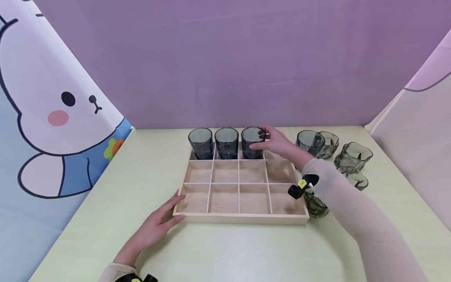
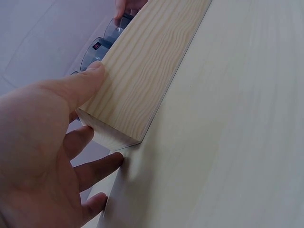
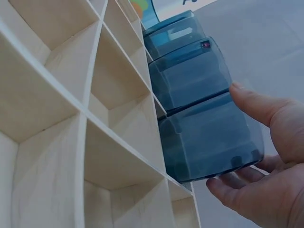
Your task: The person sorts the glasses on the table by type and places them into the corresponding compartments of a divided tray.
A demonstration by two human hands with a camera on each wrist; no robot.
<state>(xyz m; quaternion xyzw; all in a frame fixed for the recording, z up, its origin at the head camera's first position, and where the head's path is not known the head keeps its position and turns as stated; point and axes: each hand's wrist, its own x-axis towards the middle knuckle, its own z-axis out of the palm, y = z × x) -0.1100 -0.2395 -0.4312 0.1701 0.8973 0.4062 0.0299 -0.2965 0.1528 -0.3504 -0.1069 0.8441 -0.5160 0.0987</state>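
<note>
My right hand (image 1: 276, 143) holds a smooth smoky-grey drinking glass (image 3: 213, 135) between thumb and fingers. That glass stands in the third compartment from the left in the back row of a wooden divided box (image 1: 243, 218). Two matching glasses stand upright to its left, one (image 1: 200, 144) in the back-left compartment and another (image 1: 226, 144) beside it. At the box's front-left corner is my left hand (image 1: 155, 227); in the left wrist view its thumb rests on the front wall and the other fingers are spread beside the corner.
Right of the box stand another smooth glass (image 1: 310, 141) and several wavy-sided glasses, including one at the back (image 1: 328, 145), one farther right (image 1: 353, 155) and one by the front-right corner (image 1: 317, 205), partly behind my right sleeve. A purple backdrop (image 1: 225, 66) rises behind the table.
</note>
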